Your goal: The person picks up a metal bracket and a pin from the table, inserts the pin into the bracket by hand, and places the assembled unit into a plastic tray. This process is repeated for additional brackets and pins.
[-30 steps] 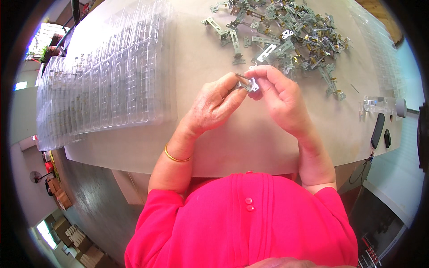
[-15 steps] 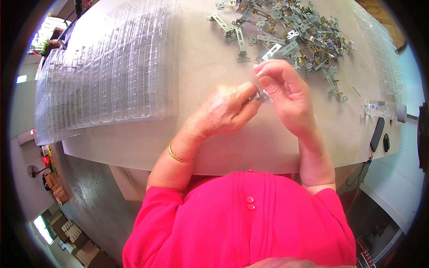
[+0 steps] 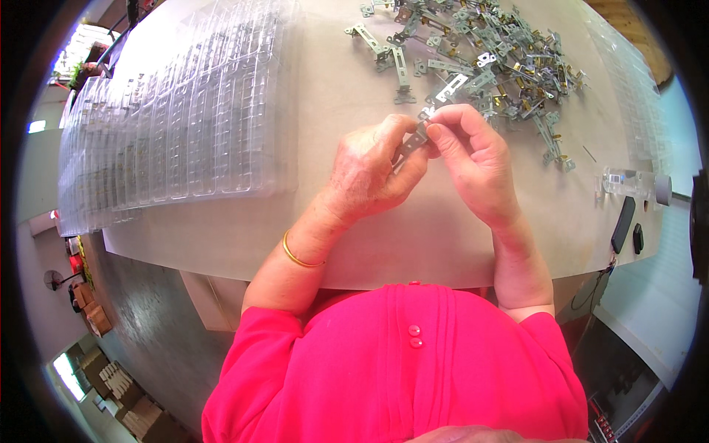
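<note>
Two hands pinching metal bracket [image 3: 415, 138], clear trays [image 3: 177, 125] left

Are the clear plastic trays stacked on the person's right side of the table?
No, the clear plastic trays lie to the person's left, while the pile of metal brackets sits at the upper right of the table.

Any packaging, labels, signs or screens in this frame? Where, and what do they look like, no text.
Clear plastic blister trays: stacked in overlapping rows on the table's left side, transparent, ribbed with long compartments.
Cardboard boxes: on the floor at lower left, brown, small and blurred.
Clear plastic block: at the table's right edge, transparent with a grey end.
No labels, signs or screens can be made out.
</note>
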Demonstrator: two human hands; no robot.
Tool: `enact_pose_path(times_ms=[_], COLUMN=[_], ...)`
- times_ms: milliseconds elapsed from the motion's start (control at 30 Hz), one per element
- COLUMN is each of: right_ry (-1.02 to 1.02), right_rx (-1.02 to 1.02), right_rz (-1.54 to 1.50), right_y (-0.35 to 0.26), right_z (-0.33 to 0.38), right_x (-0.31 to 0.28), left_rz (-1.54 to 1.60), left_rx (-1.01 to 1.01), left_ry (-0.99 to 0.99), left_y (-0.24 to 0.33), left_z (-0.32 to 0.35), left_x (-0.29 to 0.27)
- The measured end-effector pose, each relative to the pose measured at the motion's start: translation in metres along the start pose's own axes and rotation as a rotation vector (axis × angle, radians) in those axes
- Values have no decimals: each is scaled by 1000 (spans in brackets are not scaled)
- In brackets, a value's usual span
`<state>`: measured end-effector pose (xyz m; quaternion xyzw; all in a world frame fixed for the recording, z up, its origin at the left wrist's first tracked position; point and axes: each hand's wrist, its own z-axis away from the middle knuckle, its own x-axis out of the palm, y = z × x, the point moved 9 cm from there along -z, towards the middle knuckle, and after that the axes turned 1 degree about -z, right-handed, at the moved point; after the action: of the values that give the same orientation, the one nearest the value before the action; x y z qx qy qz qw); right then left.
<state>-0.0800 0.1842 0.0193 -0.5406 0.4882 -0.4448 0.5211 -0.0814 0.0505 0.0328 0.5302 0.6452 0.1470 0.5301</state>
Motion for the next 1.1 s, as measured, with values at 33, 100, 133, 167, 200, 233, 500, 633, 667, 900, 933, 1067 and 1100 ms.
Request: enact_pose_path(times_ms=[33, 100, 133, 167, 200, 233, 500, 633, 667, 900, 933, 1067, 1100], right_ry=[-1, 53, 51, 78, 107, 107, 148, 219, 188, 80, 96, 106, 110], right_rx=[0, -1, -2, -7, -11, -12, -107, -236, -248, -298, -288, -254, -306], right_rz=[0, -15, -16, -40, -63, -63, -34, 9, 84, 296, 336, 472, 493], right_y=[0, -1, -2, -4, -5, -4, -12, -22, -25, -36, -35, -40, -42], right_z=[0, -1, -2, -3, -4, -4, -2, -2, -1, 4, 4, 4, 5], right_x=[0, -5, -5, -7, -10, -11, -17, -24, -21, 0, -1, 0, 1], left_rz=[0, 109, 108, 265, 423, 656, 1075, 1121, 1118, 1060, 1047, 1026, 1022], left_rx=[0, -58, -58, -97, -135, -262, -426, -362, -362, -315, -305, -319, -314], left_ry=[1, -51, -49, -72, -96, -191, -373, -285, -283, -140, -133, -103, -108], left_y=[2, -1, -3, -11, -16, -23, -16, -23, -24, -30, -30, -37, -39], left_z=[-1, -2, -1, 0, 1, 4, 10, 9, 9, 4, 3, 5, 5], left_x=[-2, 0, -2, 0, 3, 14, 29, 24, 24, 17, 16, 16, 16])
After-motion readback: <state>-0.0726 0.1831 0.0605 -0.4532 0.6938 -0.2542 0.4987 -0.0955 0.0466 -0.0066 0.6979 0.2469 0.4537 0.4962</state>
